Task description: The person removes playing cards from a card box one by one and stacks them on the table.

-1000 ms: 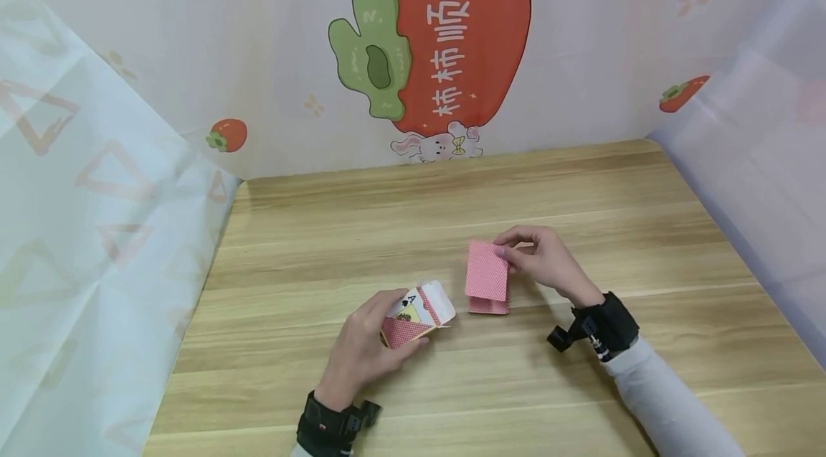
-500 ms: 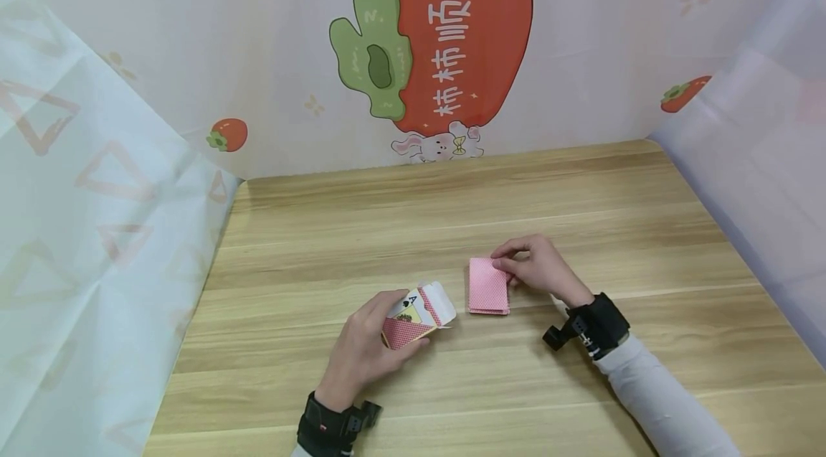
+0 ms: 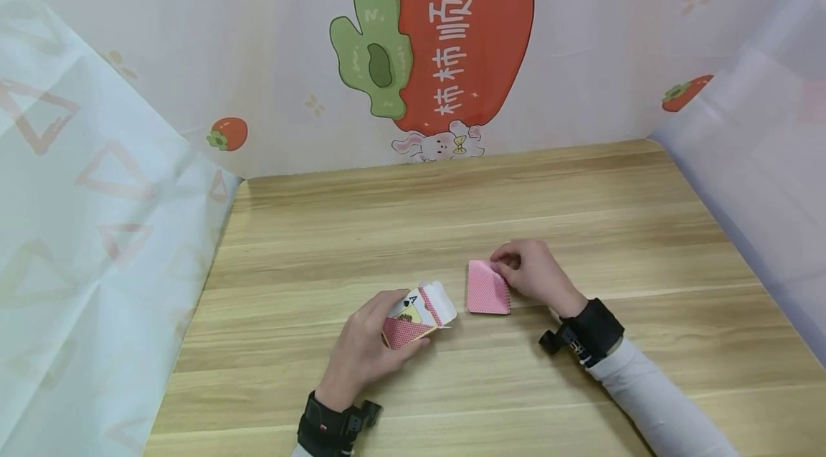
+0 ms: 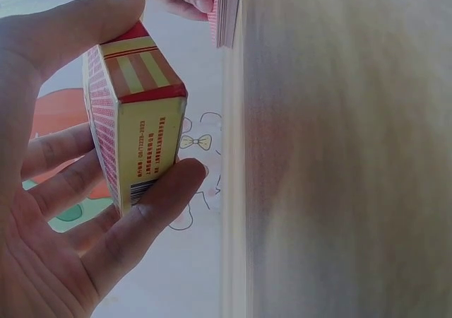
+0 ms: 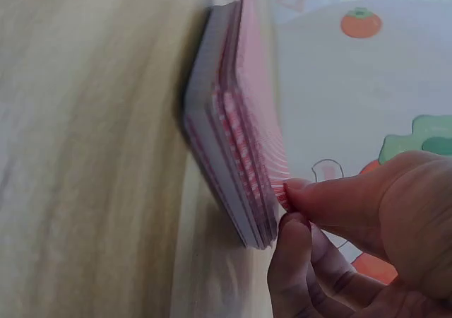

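Note:
A deck of playing cards [image 3: 487, 290] with pink patterned backs lies face down on the table. My right hand [image 3: 534, 272] pinches the far right corner of the top of the deck between thumb and finger; in the right wrist view that corner of the cards [image 5: 265, 134] bends upward. To the left of the deck, my left hand [image 3: 366, 346] grips a card box [image 3: 408, 321] with its flap open toward the deck. An ace of spades shows at the box's front. The left wrist view shows thumb and fingers around the box's yellow end [image 4: 152, 148].
The wooden table [image 3: 335, 227] extends around both hands. A white curtain [image 3: 284, 48] printed with red fruit hangs behind it, and pale cloth sheets [image 3: 97, 227] stand at either side. Each wrist wears a black camera band [image 3: 596, 331].
My right hand has come down and nearer. The raised pink cards it held now lie level on the deck, with a corner lifted. The left hand and box stay put.

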`<move>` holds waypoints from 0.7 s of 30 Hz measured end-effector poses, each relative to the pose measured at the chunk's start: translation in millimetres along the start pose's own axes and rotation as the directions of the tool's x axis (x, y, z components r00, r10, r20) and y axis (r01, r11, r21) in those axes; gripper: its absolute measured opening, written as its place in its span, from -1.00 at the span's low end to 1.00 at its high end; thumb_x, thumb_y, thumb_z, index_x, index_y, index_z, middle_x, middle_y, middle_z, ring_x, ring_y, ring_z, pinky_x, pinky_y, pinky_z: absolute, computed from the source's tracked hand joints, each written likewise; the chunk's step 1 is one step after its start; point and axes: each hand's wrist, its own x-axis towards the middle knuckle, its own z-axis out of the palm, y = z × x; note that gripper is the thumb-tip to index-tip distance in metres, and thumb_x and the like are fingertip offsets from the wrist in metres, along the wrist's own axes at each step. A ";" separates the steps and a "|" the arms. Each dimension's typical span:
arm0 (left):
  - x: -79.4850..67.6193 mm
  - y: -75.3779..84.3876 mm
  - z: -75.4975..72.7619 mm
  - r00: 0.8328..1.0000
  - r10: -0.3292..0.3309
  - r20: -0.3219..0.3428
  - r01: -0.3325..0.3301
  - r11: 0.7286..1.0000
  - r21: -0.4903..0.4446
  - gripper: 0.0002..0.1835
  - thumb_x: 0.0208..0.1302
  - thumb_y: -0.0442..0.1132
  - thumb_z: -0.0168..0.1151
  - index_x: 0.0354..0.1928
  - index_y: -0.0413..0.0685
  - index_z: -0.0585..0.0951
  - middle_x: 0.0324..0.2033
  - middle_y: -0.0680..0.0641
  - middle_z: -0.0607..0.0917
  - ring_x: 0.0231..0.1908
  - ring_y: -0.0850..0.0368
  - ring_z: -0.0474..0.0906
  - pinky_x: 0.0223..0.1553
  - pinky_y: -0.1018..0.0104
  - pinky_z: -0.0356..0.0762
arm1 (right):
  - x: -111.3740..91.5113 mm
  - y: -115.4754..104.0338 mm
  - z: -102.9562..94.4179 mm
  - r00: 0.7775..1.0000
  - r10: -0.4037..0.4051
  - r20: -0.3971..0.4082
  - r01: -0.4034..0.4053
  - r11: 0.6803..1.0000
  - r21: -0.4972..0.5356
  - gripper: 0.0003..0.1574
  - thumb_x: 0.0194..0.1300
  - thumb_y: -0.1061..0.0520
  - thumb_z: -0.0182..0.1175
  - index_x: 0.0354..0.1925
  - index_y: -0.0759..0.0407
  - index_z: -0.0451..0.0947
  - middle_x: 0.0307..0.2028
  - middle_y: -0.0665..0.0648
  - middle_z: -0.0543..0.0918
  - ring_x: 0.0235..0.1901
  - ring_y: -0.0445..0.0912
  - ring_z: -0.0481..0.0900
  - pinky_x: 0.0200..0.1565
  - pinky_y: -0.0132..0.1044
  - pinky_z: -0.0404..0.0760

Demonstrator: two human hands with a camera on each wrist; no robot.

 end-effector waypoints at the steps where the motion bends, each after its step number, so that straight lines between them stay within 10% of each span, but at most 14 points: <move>1: 0.0 0.1 0.0 1.000 -0.002 0.001 0.002 1.000 0.001 -0.17 -0.06 0.09 0.64 0.25 -0.09 0.55 0.05 -0.03 0.72 -0.11 0.16 0.68 -0.13 0.19 0.72 | -0.1 -0.7 0.5 1.000 -0.009 -0.007 0.009 1.000 -0.004 -0.89 0.23 0.23 0.42 -0.23 0.19 0.81 -0.40 0.03 0.73 -0.45 -0.16 0.56 -0.39 -0.29 0.57; 21: 0.4 0.1 0.4 1.000 -0.003 0.010 0.003 1.000 0.019 -0.21 -0.02 0.16 0.59 0.23 -0.06 0.57 0.04 0.01 0.72 -0.10 0.23 0.67 -0.12 0.26 0.72 | -1.9 -2.6 5.1 0.996 -0.078 -0.049 0.074 0.995 -0.070 -0.92 0.21 0.23 0.45 -0.27 0.14 0.79 -0.36 0.04 0.64 -0.43 -0.15 0.48 -0.37 -0.27 0.49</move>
